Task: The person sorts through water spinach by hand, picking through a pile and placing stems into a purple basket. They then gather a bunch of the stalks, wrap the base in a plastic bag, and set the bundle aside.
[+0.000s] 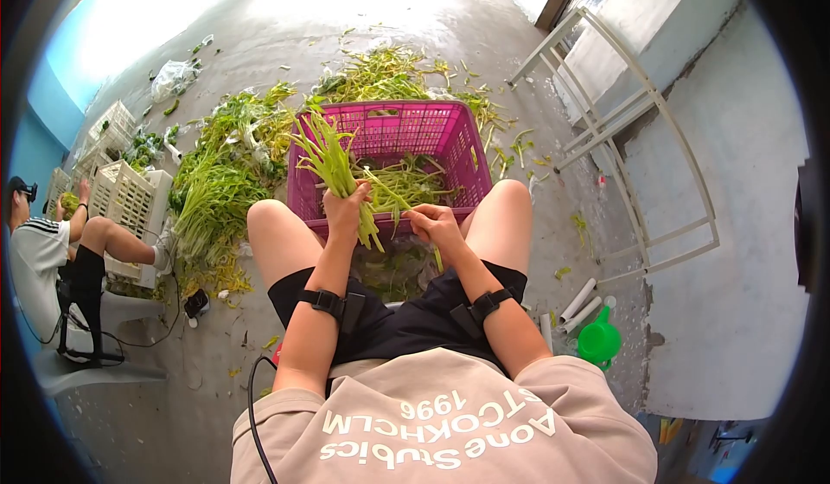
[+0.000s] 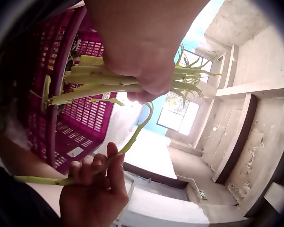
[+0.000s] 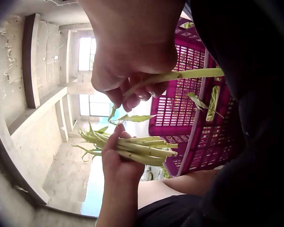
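Observation:
My left hand grips a bunch of pale green stalks above the near left part of a magenta crate. In the left wrist view the cut ends of the bunch point toward the crate. My right hand pinches a single long stalk close to the crate's near rim; its leafy tip hangs near the bunch in the right wrist view. Loose stems lie inside the crate.
Piles of leafy stalks lie on the floor left of and behind the crate. A seated person is at the far left by cream crates. At the right are a metal frame, a green plastic container and white tubes.

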The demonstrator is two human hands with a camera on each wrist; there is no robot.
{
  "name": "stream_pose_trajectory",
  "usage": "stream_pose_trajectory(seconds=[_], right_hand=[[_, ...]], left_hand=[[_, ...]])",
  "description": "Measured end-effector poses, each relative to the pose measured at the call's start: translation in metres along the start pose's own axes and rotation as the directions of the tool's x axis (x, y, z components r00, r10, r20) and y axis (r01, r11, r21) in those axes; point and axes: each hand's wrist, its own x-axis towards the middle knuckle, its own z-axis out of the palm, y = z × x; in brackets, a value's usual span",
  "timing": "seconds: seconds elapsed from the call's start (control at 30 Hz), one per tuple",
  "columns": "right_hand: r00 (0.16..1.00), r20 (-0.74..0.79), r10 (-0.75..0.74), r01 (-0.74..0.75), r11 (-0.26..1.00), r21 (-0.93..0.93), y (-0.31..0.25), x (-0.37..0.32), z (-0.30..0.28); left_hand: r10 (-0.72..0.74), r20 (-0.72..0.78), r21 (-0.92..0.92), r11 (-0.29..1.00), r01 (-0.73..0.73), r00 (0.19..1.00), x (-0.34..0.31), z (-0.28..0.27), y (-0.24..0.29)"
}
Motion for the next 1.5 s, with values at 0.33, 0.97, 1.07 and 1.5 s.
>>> stream_pose_trajectory(seconds=[0.33,0.97,1.07,1.5], right_hand=[[0.998,0.055,0.005,-0.007,0.999,0.041,-0.003,-0.005,0.002],[0.992,0.125,-0.015,-0.022,0.958,0.286,-0.013,-0.006,-0.001],[0.985,0.172,0.017,-0.060,0.967,0.249,-0.012,-0.006,-0.001],[0.976,0.210,0.060,-0.100,0.977,0.187,-0.012,-0.007,0.002]], left_hand=[[0.115,-0.110,0.098,0.990,-0.104,0.987,0.005,-0.003,-0.012],[0.097,-0.112,-0.105,0.988,-0.109,0.989,0.006,-0.007,0.014],[0.129,-0.083,-0.132,0.982,-0.139,0.988,0.006,-0.007,0.017],[0.126,-0.054,-0.065,0.989,-0.129,0.991,0.002,-0.005,0.021]])
